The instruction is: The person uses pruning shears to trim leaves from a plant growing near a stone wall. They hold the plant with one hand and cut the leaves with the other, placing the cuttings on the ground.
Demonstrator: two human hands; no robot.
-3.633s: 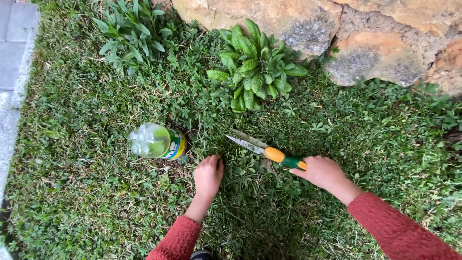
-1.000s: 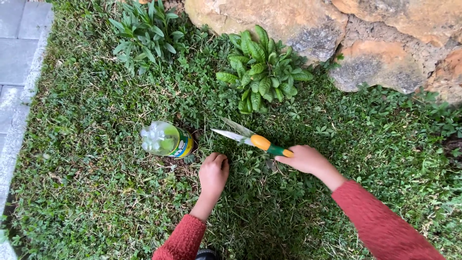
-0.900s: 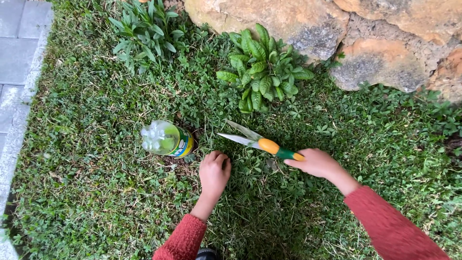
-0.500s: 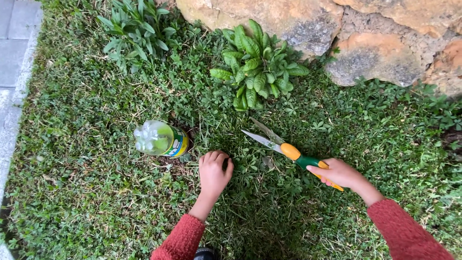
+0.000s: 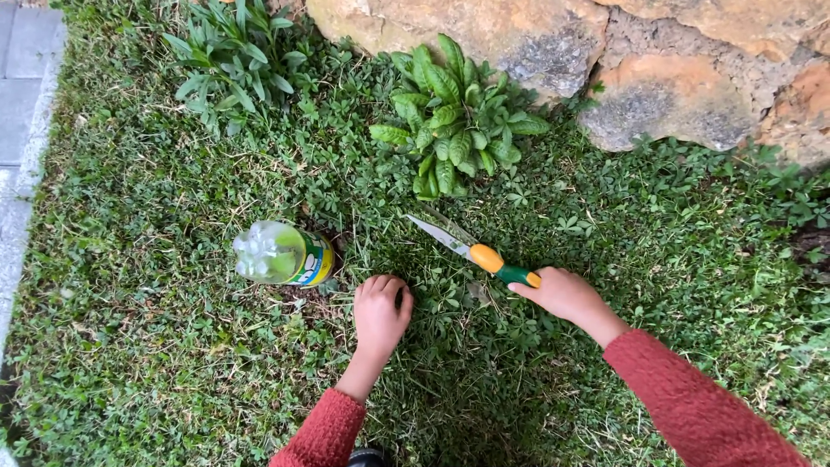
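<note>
My right hand [image 5: 566, 296] holds the green and orange handles of the garden shears with long metal blades [image 5: 471, 251]. My fingers are wrapped tight around the handles. The blades point to the far left, low over the short green grass [image 5: 156, 346]. The two blades look almost closed, with just a thin gap between them.

My left hand [image 5: 380, 313] is curled into a loose fist and rests down in the grass, near the middle. I cannot tell if it has any grass pinched inside it. The tips of the blades are just a little far and right of this hand.

Just to the left of my left hand lies a clear plastic bottle with a yellow and blue label [image 5: 281, 254]. It sits on its side in a small bare patch.

Farther away grows a leafy plant with wide bright green leaves [image 5: 454, 117], right next to big orange and grey rocks [image 5: 605, 60]. A second plant with thin darker leaves [image 5: 229, 56] grows at the far left. Grey paving stones [image 5: 22, 112] run along the left edge.
</note>
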